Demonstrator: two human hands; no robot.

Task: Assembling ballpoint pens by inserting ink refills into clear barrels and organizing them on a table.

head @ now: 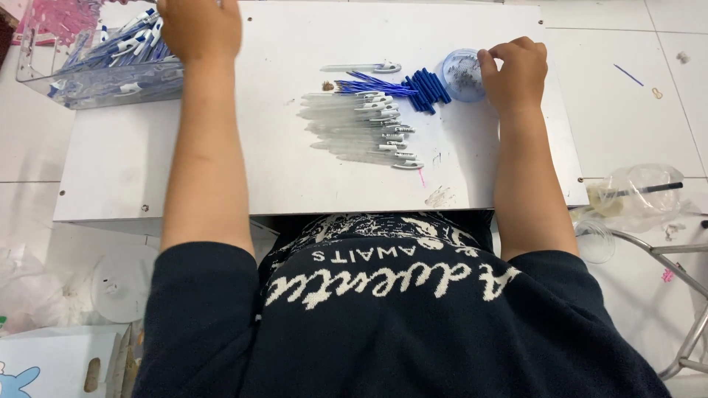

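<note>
Pen barrels (pixel 361 129) lie left of the round dish (pixel 461 74).

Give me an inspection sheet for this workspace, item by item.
Surface: white board, a few marks near its front edge.
Job's things: clear pen barrels in a row; blue refills; short blue tubes; round clear dish of small parts; clear bin of blue-and-white pens.
Clutter: plastic bag and clear cup on the floor.
Grippers: left hand at the bin, grip hidden; right hand touching the dish.
Cables: nothing seen.
Surroundings: white tiled floor; metal frame.
</note>
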